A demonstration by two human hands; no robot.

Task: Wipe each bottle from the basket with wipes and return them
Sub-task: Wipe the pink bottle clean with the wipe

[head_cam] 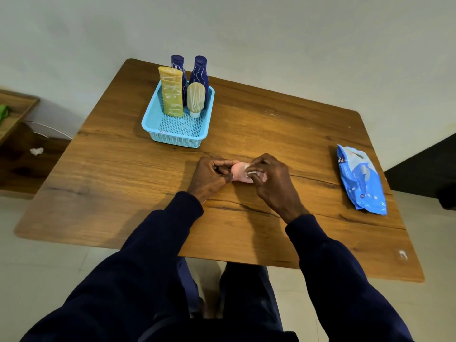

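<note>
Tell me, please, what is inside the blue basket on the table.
The basket holds four containers at its far end: two dark blue bottles behind, a yellow tube and a beige tube in front. The tubes cover the bottles' lower parts.

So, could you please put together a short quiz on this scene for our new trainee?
1. How many containers stand in the basket?
2. True or false: the wipes pack lies on the table to the person's left.
3. What does the left hand hold? A) a sponge B) the pink bottle C) nothing

Key
1. Four.
2. False: it lies to the right.
3. B. The right hand presses a wipe against it.
</note>
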